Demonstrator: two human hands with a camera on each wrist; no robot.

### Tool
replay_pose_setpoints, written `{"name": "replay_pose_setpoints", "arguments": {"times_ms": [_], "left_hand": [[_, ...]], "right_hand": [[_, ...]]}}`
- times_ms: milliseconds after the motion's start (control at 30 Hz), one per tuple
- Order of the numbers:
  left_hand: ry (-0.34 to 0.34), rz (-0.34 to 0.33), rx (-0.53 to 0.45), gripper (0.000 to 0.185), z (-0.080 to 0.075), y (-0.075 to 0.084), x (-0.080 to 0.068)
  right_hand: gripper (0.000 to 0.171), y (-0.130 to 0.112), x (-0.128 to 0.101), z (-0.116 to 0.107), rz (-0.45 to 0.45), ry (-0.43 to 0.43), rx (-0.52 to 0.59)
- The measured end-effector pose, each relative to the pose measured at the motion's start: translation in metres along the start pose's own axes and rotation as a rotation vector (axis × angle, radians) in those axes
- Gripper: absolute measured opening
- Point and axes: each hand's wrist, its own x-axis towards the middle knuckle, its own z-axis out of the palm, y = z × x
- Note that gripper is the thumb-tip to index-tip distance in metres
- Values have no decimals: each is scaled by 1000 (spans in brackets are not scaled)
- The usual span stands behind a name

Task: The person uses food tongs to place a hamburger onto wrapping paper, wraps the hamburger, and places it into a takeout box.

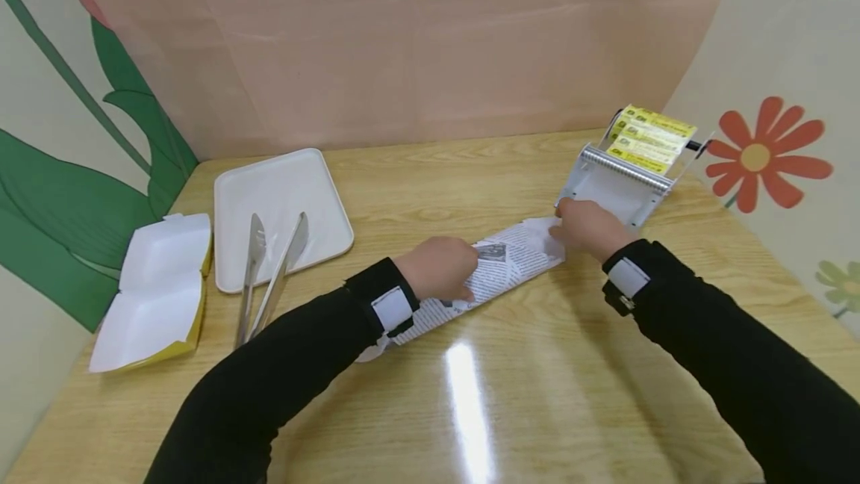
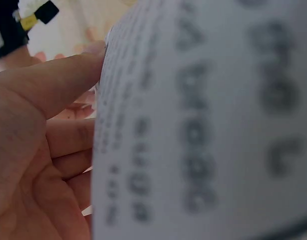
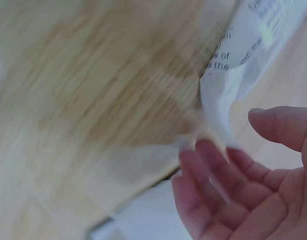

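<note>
A long parcel wrapped in newspaper-print paper (image 1: 500, 264) lies slantwise on the wooden table (image 1: 470, 394). My left hand (image 1: 445, 269) grips its middle. The left wrist view shows the thumb (image 2: 53, 85) on the printed paper (image 2: 203, 125) and the fingers curled behind it. My right hand (image 1: 583, 228) is at the parcel's far right end. In the right wrist view its fingertips (image 3: 213, 150) touch the loose white paper end (image 3: 223, 100), and the thumb stands apart from it.
A label dispenser (image 1: 628, 170) with yellow stickers stands just behind my right hand. At the left are a white tray (image 1: 278, 200), metal tongs (image 1: 269, 278) partly on it, and an open white and yellow box (image 1: 157, 293). Walls close in the back and both sides.
</note>
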Motion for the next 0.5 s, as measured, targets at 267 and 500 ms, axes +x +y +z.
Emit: {"name": "replay_pose_setpoints", "arguments": {"times_ms": [267,500], "left_hand": [[-23,-16,40,32,-7,-3,0],[-108,-5,99,31,-7,3,10]], "right_hand": [[78,-41,-29,17,-445,48,-292],[98,-44,-33,40,-543,-170,-94]]}}
